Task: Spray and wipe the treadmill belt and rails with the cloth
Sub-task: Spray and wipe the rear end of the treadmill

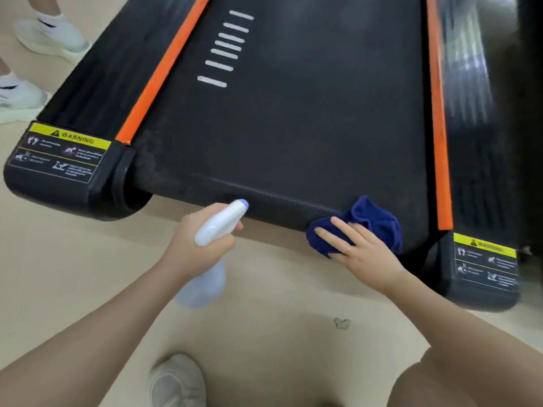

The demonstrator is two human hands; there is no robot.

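Observation:
The black treadmill belt [293, 118] runs away from me between two orange-edged black rails, the left rail [97, 83] and the right rail [470, 142]. My left hand [194, 245] grips a white spray bottle [220, 224] by its neck, nozzle aimed at the belt's near edge. A crumpled dark blue cloth [373, 221] lies on the belt's near right end. My right hand [358, 248] presses on the cloth with straight, spread fingers.
Yellow warning labels mark the left end cap [58, 154] and the right end cap [484, 259]. Another person's white shoes [50, 36] stand on the beige floor beside the left rail. My own shoe [176, 383] is at the bottom.

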